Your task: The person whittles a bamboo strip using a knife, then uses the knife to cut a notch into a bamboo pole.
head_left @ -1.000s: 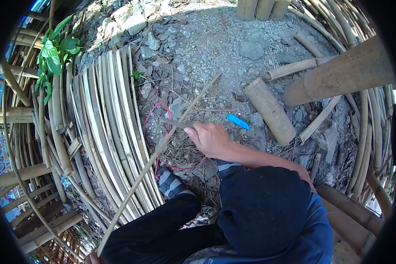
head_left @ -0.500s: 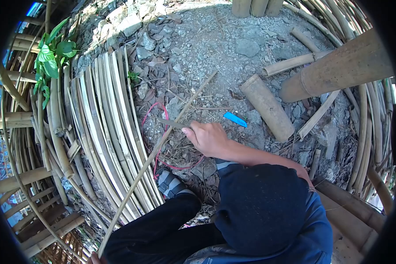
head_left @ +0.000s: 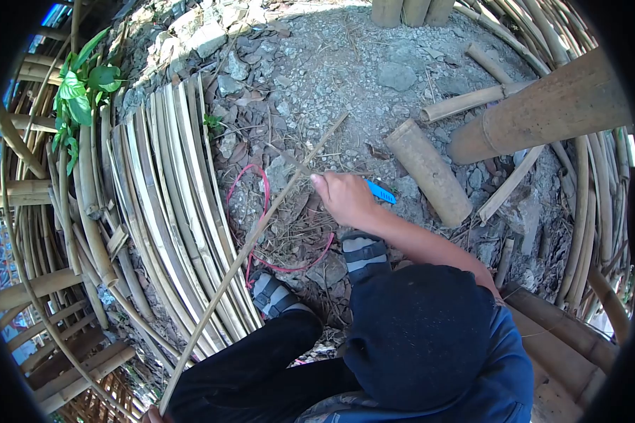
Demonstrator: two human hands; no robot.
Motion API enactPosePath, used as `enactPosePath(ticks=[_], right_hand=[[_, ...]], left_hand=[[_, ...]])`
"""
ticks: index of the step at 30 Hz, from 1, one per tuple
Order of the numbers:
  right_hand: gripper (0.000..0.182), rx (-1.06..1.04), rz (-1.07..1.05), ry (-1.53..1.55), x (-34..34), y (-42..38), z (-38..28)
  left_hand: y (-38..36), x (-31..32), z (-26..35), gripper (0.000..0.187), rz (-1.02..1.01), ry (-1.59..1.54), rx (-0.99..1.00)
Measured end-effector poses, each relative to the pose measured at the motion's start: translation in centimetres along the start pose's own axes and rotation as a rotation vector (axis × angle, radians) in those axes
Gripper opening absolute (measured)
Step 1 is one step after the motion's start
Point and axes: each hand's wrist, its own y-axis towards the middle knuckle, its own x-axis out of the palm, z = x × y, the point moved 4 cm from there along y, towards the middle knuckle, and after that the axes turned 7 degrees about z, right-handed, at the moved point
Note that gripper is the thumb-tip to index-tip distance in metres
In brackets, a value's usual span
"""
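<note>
My right hand [head_left: 347, 199] is closed around a knife, its handle hidden in my fingers. The narrow knife blade [head_left: 289, 158] lies across the upper part of a long bamboo strip [head_left: 250, 243]. That strip slants from the ground at upper middle down to the lower left. At the bottom edge, my left hand [head_left: 152, 416] grips its lower end, and only part of the hand shows. A bright blue plastic piece [head_left: 382, 192] with dark slots lies on the ground just behind my right hand. A pink cord [head_left: 267, 190] loops on the ground beneath the strip.
A row of split bamboo strips [head_left: 166, 183] lies to the left. A short bamboo piece [head_left: 430, 173] and a thick bamboo pole [head_left: 543, 109] are at right. Stones and dry leaves cover the ground. My sandalled foot [head_left: 274, 295] stands near the cord.
My right hand has moved up and to the right along the bamboo strip with the knife, uncovering a second sandal. The left hand and the strip have barely moved.
</note>
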Motion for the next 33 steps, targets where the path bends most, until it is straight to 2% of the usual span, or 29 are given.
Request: enactPosePath(ticks=[2,6,8,9,11,12,14,15,17,20,21,22,24,25,27,29,33], right_hand=[[0.055,0.168,0.077,-0.114,-0.2,2.2,3.9],[0.054,0.188,0.047,-0.101,-0.6,2.0,1.7],[0.054,0.034,0.012,0.027,-0.4,0.2,-1.4],[0.054,0.039,0.008,0.031,-0.7,-0.5,-2.6],[0.053,-0.007,-0.127,0.095,-0.9,-1.6,-4.5],[0.053,-0.002,-0.127,0.099,-0.4,-1.4,-3.7],[0.054,0.044,0.05,0.035,0.2,0.4,0.4],[0.054,0.041,0.051,0.034,0.2,1.5,2.2],[0.054,0.2,0.013,-0.132,-0.5,3.1,5.8],[0.055,0.176,-0.062,-0.11,-1.4,2.2,1.9],[0.055,0.028,0.029,-0.022,-0.6,1.2,0.9],[0.054,-0.026,-0.008,0.015,-0.4,0.5,-0.8],[0.053,0.01,-0.163,0.012,-0.9,-0.7,-3.1],[0.053,0.012,-0.165,0.016,-0.3,-0.5,-2.2],[0.056,0.024,0.05,0.031,0.6,0.9,1.4],[0.06,0.25,0.024,-0.072,0.0,3.3,6.3],[0.065,0.349,-0.039,-0.08,0.4,4.7,8.2]], left_hand=[[0.1,0.0,0.2,0.033,0.008,0.007,-0.001],[-0.1,0.3,-0.2,0.033,0.024,0.014,0.007],[-0.4,0.6,-0.2,0.034,0.02,0.014,-0.001],[-0.5,0.7,-0.2,0.034,0.023,0.014,-0.003],[-0.7,0.6,-0.2,0.034,0.022,0.012,0.001],[-0.6,0.6,-0.2,0.034,0.026,0.026,0.007],[-0.8,0.7,-0.1,0.034,0.035,0.042,0.008],[-1.1,0.7,-0.1,0.033,0.053,0.04,0.01],[-1.2,0.7,0.1,0.032,0.082,0.035,0.005],[-0.8,0.6,-0.3,0.032,0.036,0.018,-0.006],[-0.6,0.8,-0.3,0.032,0.057,0.019,0.002],[-0.5,0.8,-0.2,0.033,0.076,0.021,0.008],[-0.7,0.8,-0.3,0.033,0.056,0.02,0.021],[-0.8,0.8,-0.4,0.033,0.039,0.021,0.029],[-0.8,0.7,-0.3,0.033,0.026,0.018,0.037],[-0.9,0.7,-0.3,0.032,0.022,0.016,0.036],[-0.8,0.8,-0.4,0.03,0.009,0.01,-0.015]])
